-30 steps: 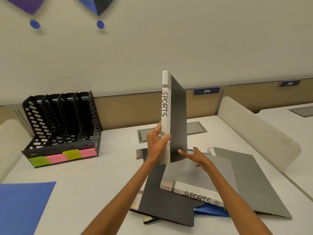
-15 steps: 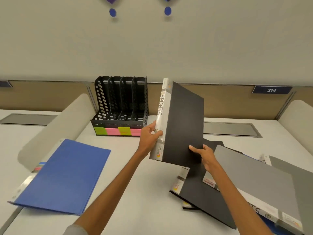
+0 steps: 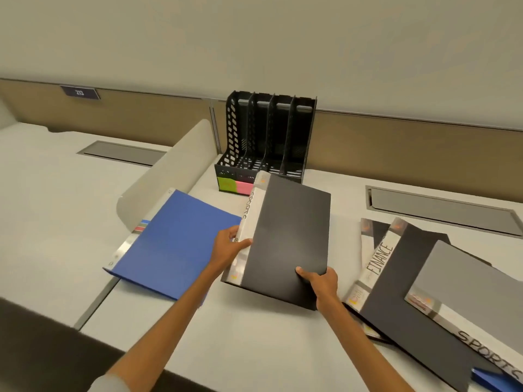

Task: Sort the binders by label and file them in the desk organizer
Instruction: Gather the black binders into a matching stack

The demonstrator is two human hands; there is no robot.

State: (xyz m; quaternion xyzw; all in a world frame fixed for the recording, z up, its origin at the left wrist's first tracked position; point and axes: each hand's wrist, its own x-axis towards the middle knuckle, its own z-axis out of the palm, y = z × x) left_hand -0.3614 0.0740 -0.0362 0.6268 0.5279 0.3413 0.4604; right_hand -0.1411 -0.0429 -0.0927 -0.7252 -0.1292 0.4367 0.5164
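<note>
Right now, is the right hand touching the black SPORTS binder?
Touching. The head view shows the right hand gripping the black SPORTS binder at its near corner, thumb on the cover.

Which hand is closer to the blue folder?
The left. The left hand grips the spine of the black binder, right beside the blue folder; the right hand holds its other corner, farther away.
</note>
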